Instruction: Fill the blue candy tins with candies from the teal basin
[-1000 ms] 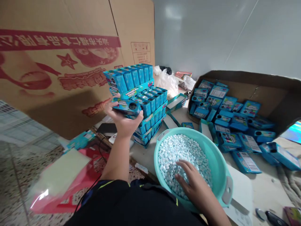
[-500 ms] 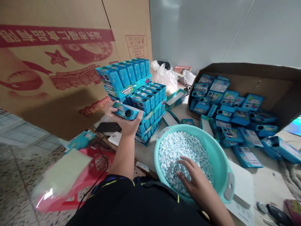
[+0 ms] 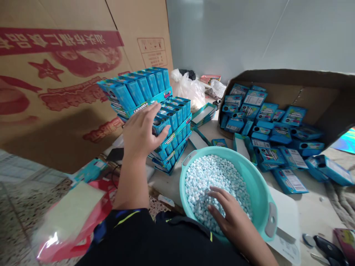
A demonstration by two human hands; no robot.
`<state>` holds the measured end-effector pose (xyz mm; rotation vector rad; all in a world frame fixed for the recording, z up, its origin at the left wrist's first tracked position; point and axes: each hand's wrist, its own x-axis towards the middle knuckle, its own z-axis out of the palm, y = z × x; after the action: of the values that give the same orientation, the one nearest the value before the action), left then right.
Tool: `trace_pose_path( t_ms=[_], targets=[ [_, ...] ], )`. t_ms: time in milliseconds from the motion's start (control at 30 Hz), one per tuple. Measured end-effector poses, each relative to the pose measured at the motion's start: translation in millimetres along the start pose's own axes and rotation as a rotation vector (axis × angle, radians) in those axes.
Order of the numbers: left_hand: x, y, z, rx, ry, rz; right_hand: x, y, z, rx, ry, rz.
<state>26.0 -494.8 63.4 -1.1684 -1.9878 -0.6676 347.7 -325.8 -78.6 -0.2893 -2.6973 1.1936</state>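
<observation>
My left hand [image 3: 141, 129] lies against the front of the stacked blue candy boxes [image 3: 173, 114], its fingers stretched over them and its thumb apart. The small candy box it held earlier is not visible; the hand covers that part of the tray. A higher tray of upright candy boxes [image 3: 142, 87], marked "Caramelo Macizo", stands just behind. My right hand [image 3: 226, 210] rests over the pale blue candies [image 3: 213, 173] in a turquoise basin [image 3: 256, 181]. Its fingers are loosely bent and apart, with nothing visibly held.
A cardboard carton [image 3: 307, 88] on its side spills blue candy boxes [image 3: 270, 157] at the right. Flat blue trays [image 3: 203, 114] lie behind the basin. A large printed carton [image 3: 74, 74] stands at the left. Keys [image 3: 330, 247] lie front right, and a red stool [image 3: 101, 207] is below left.
My left hand has turned over and moved against the stack, and the candy box in it has gone out of sight. My right hand has stayed almost in place.
</observation>
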Motion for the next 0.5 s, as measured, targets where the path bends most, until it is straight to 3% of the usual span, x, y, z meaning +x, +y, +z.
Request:
trace_pose_path(
  t_ms=[133, 233, 400, 500],
  targets=[
    [16, 11, -19.1, 0.053, -0.147, 0.008, 1, -2, -4, 0.009, -0.002, -0.029],
    [30, 3, -25.4, 0.048, -0.267, 0.000, 0, -3, -6, 0.020, -0.017, -0.045],
    [64, -26, -3.7, -0.053, -0.479, 0.036, 0, -6, -6, 0.020, -0.035, -0.050],
    [91, -24, -3.1, -0.117, -0.540, 0.034, 0, -8, -7, 0.033, -0.045, -0.045]
  ],
)
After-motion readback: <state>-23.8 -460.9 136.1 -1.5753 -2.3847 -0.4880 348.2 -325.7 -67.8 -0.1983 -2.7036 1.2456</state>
